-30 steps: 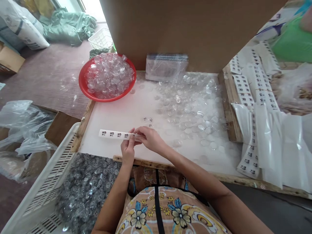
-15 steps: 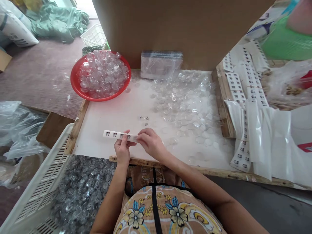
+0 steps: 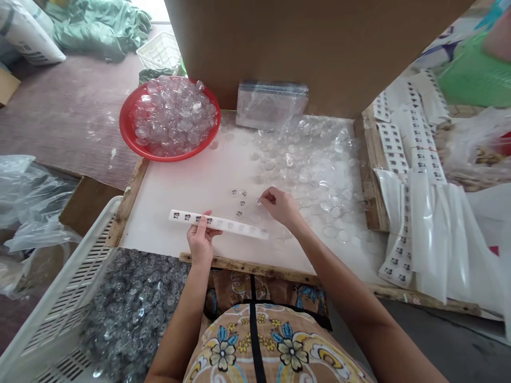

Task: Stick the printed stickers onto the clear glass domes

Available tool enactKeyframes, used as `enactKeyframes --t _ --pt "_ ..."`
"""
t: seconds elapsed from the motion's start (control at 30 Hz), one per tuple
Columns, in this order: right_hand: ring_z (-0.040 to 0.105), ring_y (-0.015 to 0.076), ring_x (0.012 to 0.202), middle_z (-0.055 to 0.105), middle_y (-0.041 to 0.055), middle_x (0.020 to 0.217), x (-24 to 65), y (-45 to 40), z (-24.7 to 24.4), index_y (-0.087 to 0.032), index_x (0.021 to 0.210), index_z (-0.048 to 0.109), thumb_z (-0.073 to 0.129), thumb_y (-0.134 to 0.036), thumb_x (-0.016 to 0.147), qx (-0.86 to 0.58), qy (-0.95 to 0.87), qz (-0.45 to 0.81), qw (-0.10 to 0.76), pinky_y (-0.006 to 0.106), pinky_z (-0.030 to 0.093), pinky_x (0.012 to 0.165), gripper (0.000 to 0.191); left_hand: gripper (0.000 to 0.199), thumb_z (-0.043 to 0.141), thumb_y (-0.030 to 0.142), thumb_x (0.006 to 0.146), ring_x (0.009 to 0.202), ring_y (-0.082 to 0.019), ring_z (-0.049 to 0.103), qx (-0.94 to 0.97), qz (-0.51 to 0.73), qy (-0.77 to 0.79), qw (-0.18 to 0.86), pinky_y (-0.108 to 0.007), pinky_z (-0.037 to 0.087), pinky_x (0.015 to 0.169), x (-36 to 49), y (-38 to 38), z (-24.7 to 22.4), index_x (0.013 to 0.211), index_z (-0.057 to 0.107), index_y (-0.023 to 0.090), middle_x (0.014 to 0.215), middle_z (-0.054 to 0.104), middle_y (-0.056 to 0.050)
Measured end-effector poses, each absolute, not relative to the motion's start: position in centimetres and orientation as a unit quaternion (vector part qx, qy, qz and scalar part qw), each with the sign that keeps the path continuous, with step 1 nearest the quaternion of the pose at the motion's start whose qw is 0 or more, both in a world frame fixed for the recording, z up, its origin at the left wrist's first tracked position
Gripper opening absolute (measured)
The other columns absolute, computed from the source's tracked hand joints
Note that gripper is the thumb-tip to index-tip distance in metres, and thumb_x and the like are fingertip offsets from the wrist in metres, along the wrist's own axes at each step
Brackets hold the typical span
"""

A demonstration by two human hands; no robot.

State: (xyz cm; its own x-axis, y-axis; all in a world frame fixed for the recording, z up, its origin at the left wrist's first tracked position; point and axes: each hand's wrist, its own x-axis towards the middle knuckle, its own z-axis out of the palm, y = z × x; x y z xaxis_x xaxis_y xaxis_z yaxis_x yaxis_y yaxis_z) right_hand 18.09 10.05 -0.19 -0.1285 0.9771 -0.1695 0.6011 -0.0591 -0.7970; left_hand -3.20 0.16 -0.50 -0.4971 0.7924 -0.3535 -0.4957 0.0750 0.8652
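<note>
My left hand (image 3: 202, 238) pinches a long white sticker strip (image 3: 235, 227) near its middle, thumb on top. Dark printed figures show on the strip's left part; its right part looks pale. To the right and a little farther off, my right hand (image 3: 279, 206) is closed in a pinch, with a small dark-printed sticker (image 3: 259, 201) at its fingertips. Beside it on the white board (image 3: 175, 186) lie several clear discs bearing dark prints (image 3: 242, 203). Many plain clear discs (image 3: 323, 197) spread over the board's right half.
A red bowl (image 3: 123, 125) heaped with clear pieces sits at the back left. Plastic bags (image 3: 271, 103) lean on a cardboard box (image 3: 303, 53). Sticker strips (image 3: 425, 149) lie beyond the right wooden edge (image 3: 373, 175). A white crate (image 3: 75, 276) with clear-grey pieces stands lower left.
My right hand has left the strip and moved right and away over the board, holding a small sticker. The strip's right end is now uncovered. One more printed disc shows in the group.
</note>
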Motion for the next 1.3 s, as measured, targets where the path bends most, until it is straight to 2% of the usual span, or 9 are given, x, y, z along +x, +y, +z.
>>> enactKeyframes --t 0.17,0.3,0.5,0.6,0.73,0.97,1.1,1.17,1.3 --pt "0.054 0.0142 0.064 0.062 0.0025 0.072 17.2 9.8 -0.5 -0.019 0.074 0.06 0.051 -0.017 0.079 -0.603 -0.69 0.337 0.215 0.025 0.037 0.059 0.01 0.039 0.077 0.042 0.07 0.053 -0.012 0.062 0.138 0.665 0.55 0.486 -0.022 0.055 0.048 -3.2 0.2 -0.5 0.095 0.074 0.012 0.066 0.066 -0.002" --pt "0.055 0.0159 0.069 0.061 0.0093 0.092 16.3 9.8 -1.1 -0.018 0.082 0.064 0.049 -0.016 0.084 -0.601 -0.736 0.252 0.182 0.027 0.036 0.06 0.015 0.038 0.076 0.042 0.07 0.053 -0.011 0.062 0.14 0.666 0.549 0.486 -0.021 0.055 0.048 -3.1 0.2 -0.5 0.095 0.074 0.012 0.067 0.066 -0.002" --pt "0.06 0.0221 0.082 0.065 0.0117 0.096 15.3 10.3 -0.6 -0.018 0.111 0.06 0.048 -0.011 0.087 -0.597 -0.744 0.24 0.182 0.032 0.042 0.069 0.028 0.042 0.077 0.045 0.069 0.054 -0.013 0.064 0.15 0.654 0.556 0.491 -0.023 0.056 0.047 -3.1 0.1 -0.6 0.096 0.075 0.013 0.068 0.066 -0.003" --pt "0.061 0.0218 0.088 0.065 0.0122 0.103 14.3 9.1 0.9 -0.018 0.106 0.06 0.051 -0.015 0.09 -0.557 -0.75 0.27 0.233 0.033 0.044 0.074 0.02 0.045 0.073 0.045 0.074 0.054 -0.013 0.064 0.183 0.631 0.556 0.509 -0.024 0.057 0.048 -3.0 0.0 -0.7 0.106 0.073 0.014 0.068 0.066 -0.002" --pt "0.061 0.0134 0.075 0.066 0.0039 0.096 11.9 6.2 2.6 -0.021 0.1 0.061 0.062 -0.02 0.086 -0.447 -0.743 0.422 0.265 0.025 0.045 0.068 0.014 0.05 0.071 0.045 0.078 0.055 -0.013 0.065 0.239 0.594 0.552 0.533 -0.026 0.059 0.052 -2.9 -0.3 -0.7 0.118 0.068 0.015 0.071 0.068 -0.002" --pt "0.058 0.0174 0.086 0.063 0.0066 0.092 9.7 3.5 2.0 -0.02 0.084 0.061 0.053 -0.018 0.092 -0.42 -0.785 0.319 0.324 0.028 0.045 0.073 0.012 0.059 0.064 0.055 0.078 0.051 -0.014 0.065 0.212 0.595 0.537 0.559 -0.028 0.058 0.049 -3.2 -0.3 -0.7 0.115 0.068 0.01 0.069 0.07 -0.004" --pt "0.059 0.0164 0.081 0.063 0.0043 0.086 12.4 4.8 2.5 -0.021 0.082 0.059 0.057 -0.022 0.088 -0.435 -0.71 0.399 0.384 0.028 0.047 0.071 0.007 0.055 0.064 0.053 0.079 0.046 -0.012 0.061 0.214 0.601 0.544 0.545 -0.025 0.056 0.045 -3.1 -0.3 -0.6 0.11 0.07 0.009 0.062 0.066 -0.002" --pt "0.058 0.0148 0.07 0.063 0.0026 0.078 15.2 6.0 2.6 -0.02 0.083 0.059 0.058 -0.026 0.086 -0.498 -0.648 0.437 0.376 0.027 0.046 0.063 0.007 0.053 0.064 0.053 0.079 0.044 -0.01 0.058 0.203 0.617 0.549 0.526 -0.024 0.055 0.042 -3.1 -0.3 -0.6 0.105 0.072 0.008 0.062 0.065 -0.002" --pt "0.052 0.0137 0.059 0.061 0.0008 0.068 20.8 7.7 1.9 -0.02 0.078 0.059 0.059 -0.03 0.081 -0.612 -0.623 0.408 0.268 0.027 0.039 0.056 0.01 0.051 0.065 0.053 0.078 0.045 -0.011 0.058 0.189 0.625 0.548 0.523 -0.023 0.055 0.041 -3.1 -0.1 -0.6 0.1 0.073 0.008 0.064 0.066 -0.004"
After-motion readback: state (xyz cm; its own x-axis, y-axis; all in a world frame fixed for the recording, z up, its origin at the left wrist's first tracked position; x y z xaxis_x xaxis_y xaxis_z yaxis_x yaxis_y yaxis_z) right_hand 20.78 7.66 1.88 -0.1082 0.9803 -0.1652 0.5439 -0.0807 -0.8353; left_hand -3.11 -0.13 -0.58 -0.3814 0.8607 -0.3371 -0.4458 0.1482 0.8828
